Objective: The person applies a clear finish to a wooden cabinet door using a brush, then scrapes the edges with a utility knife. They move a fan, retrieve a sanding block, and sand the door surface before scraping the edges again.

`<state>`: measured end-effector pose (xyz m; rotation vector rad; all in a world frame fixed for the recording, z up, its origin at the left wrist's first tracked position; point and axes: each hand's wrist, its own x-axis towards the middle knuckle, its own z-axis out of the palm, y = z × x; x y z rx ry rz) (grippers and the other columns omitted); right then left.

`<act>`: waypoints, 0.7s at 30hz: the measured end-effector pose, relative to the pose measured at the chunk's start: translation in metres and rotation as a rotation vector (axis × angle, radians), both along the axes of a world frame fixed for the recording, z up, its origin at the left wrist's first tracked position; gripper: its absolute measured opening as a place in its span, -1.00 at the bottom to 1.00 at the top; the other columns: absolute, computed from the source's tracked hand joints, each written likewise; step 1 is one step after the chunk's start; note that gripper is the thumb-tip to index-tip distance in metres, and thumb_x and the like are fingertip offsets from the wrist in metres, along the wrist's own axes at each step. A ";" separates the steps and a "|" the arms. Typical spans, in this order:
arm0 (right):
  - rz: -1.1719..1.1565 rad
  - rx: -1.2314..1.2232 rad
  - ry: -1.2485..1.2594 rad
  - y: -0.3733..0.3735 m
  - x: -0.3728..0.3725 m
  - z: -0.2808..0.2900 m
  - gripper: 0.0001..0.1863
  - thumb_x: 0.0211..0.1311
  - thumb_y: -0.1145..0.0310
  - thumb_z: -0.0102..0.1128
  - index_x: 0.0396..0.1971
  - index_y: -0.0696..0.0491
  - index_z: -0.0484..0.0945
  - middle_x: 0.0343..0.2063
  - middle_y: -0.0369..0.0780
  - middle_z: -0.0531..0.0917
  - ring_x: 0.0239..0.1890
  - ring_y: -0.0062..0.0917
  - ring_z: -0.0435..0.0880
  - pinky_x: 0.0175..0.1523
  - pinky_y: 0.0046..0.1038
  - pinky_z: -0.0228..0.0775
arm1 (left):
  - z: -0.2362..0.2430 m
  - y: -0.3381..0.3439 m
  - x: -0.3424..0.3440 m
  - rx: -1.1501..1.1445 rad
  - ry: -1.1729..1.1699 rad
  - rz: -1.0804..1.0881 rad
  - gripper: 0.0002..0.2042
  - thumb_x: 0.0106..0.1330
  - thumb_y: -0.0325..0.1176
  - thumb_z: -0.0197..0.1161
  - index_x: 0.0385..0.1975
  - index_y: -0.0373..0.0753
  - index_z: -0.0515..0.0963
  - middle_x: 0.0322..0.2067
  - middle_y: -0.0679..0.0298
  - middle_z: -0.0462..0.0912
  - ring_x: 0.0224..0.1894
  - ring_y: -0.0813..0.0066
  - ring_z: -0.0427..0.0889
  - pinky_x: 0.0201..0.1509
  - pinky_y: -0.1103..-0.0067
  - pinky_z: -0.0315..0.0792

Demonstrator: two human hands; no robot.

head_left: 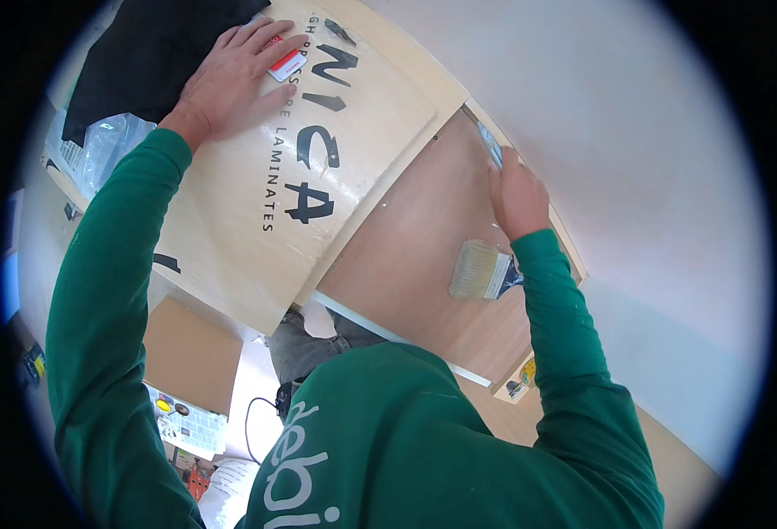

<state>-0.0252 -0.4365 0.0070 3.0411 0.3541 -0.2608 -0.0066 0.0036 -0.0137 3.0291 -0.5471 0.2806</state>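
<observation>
Along the brown panel's [406, 225] edge, my right fingers [510, 159] grasp a pale-blue object; my left fingers [265, 56] spread loosely. Dragged back, my sleeve [563, 317] could knock the paintbrush [477, 270].

Toward 11 o'clock, your left hand [239, 75] lies spread on a pale printed panel [221, 225], fingers over a small red-and-white item [289, 65]; black cloth [146, 62] sits just beyond your wrist. At 2 o'clock, your right hand [521, 196] grips a slim pale-blue thing [488, 143], its kind unclear. At 3, a wide brush [484, 270] lies on a brown board [406, 216].
</observation>
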 end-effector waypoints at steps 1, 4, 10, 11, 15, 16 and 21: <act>-0.016 -0.001 -0.007 0.002 0.008 -0.001 -0.67 0.51 0.11 0.08 -0.09 0.11 0.40 -0.34 0.07 0.72 -0.27 0.09 0.71 -0.18 0.10 0.51 | -0.001 -0.002 0.000 -0.001 -0.010 0.004 -0.39 0.40 -0.09 0.20 0.45 -0.03 0.35 0.48 0.19 0.29 0.54 0.09 0.16 0.63 0.25 0.02; -0.017 -0.001 -0.001 0.011 0.028 -0.001 -0.66 0.52 0.10 0.06 -0.11 0.11 0.40 -0.31 0.07 0.73 -0.25 0.09 0.72 -0.14 0.11 0.52 | 0.002 -0.002 0.001 -0.004 -0.001 -0.013 -0.39 0.40 -0.08 0.21 0.45 -0.04 0.35 0.48 0.19 0.28 0.55 0.10 0.16 0.63 0.25 0.02; -0.111 -0.007 0.093 -0.015 0.018 -0.008 -0.69 0.52 0.15 0.01 -0.06 0.13 0.41 -0.35 0.11 0.70 -0.25 0.18 0.66 -0.14 0.16 0.44 | -0.002 0.001 -0.001 -0.025 -0.014 -0.021 -0.38 0.39 -0.09 0.23 0.45 -0.05 0.36 0.47 0.19 0.29 0.54 0.10 0.16 0.63 0.24 0.03; -0.161 -0.031 0.139 -0.019 0.013 -0.002 -0.69 0.52 0.16 0.01 -0.06 0.13 0.41 -0.35 0.11 0.70 -0.25 0.18 0.66 -0.14 0.16 0.44 | -0.003 0.001 -0.002 -0.021 -0.013 -0.009 -0.38 0.38 -0.10 0.23 0.45 -0.05 0.36 0.47 0.19 0.29 0.54 0.10 0.16 0.63 0.24 0.03; -0.113 -0.097 0.130 -0.023 0.009 0.016 -0.69 0.52 0.14 0.02 -0.05 0.10 0.40 -0.33 0.10 0.72 -0.24 0.15 0.69 -0.13 0.13 0.48 | 0.002 -0.001 0.000 -0.022 0.016 -0.017 -0.39 0.40 -0.10 0.22 0.45 -0.04 0.36 0.49 0.20 0.28 0.54 0.10 0.16 0.63 0.24 0.02; -0.071 -0.079 0.096 -0.018 0.012 0.013 -0.69 0.52 0.13 0.03 -0.06 0.09 0.41 -0.33 0.07 0.73 -0.24 0.12 0.71 -0.13 0.10 0.52 | 0.003 0.000 0.000 -0.022 0.012 -0.017 -0.40 0.40 -0.10 0.21 0.45 -0.04 0.36 0.49 0.20 0.28 0.55 0.10 0.16 0.63 0.24 0.01; -0.043 -0.087 0.088 0.009 0.033 0.010 -0.68 0.51 0.09 0.05 -0.06 0.06 0.43 -0.26 0.07 0.73 -0.20 0.08 0.72 -0.11 0.08 0.53 | 0.001 -0.001 0.001 0.001 -0.002 -0.015 -0.40 0.41 -0.10 0.20 0.45 -0.04 0.36 0.49 0.20 0.28 0.55 0.10 0.15 0.64 0.23 0.00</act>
